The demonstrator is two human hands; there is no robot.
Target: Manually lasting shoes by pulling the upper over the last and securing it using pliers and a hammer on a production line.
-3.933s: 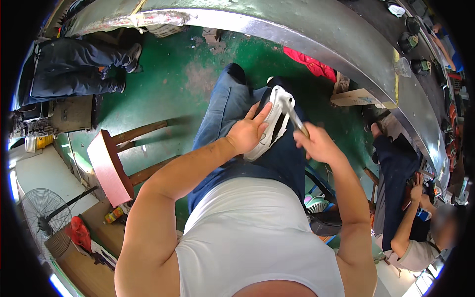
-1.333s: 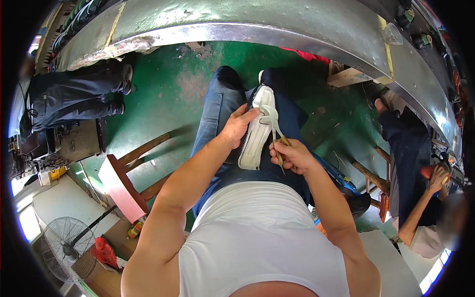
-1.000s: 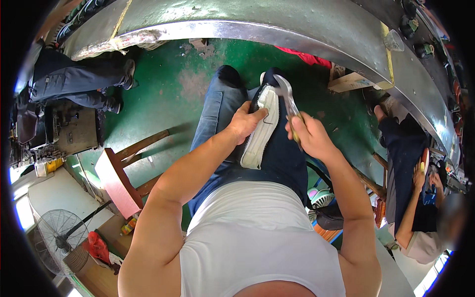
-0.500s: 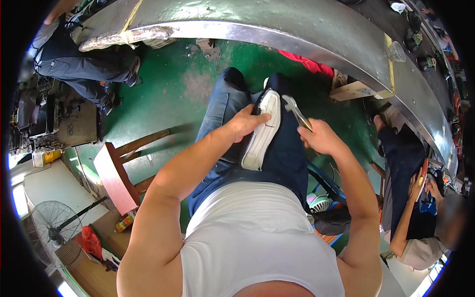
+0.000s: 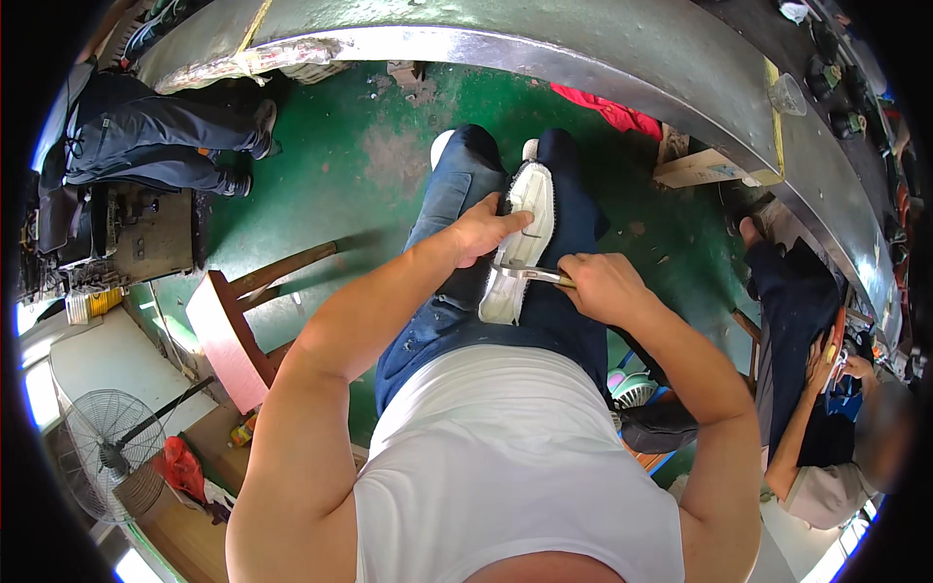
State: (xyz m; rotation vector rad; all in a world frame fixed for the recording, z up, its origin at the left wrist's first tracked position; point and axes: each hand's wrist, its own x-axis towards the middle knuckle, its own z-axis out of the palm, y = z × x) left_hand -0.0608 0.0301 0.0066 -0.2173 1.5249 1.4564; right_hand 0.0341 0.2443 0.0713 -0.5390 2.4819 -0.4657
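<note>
A half-made shoe [image 5: 502, 303] lies bottom up along my thighs, its pale underside bare and its dark upper showing at the edge. My left hand [image 5: 484, 233] grips it from the left side, with the thumb pressed on the underside near a short dark line. My right hand [image 5: 604, 288] is closed round the handle of a small hammer [image 5: 525, 273]. The hammer's metal head lies over the lower half of the shoe's underside, at its left edge; whether it touches cannot be told.
A long metal-edged bench [image 5: 466, 47] curves across the far side. On the left are a wooden stool [image 5: 228, 335], a fan [image 5: 109, 442] and a machine [image 5: 136, 233]. One person [image 5: 165, 131] stands far left; another [image 5: 826, 389] sits at the right. A wooden box [image 5: 700, 170] is under the bench.
My right hand has swung the hammer inward and down, from beside the shoe's toe to over its lower half. My left hand keeps its hold on the shoe.
</note>
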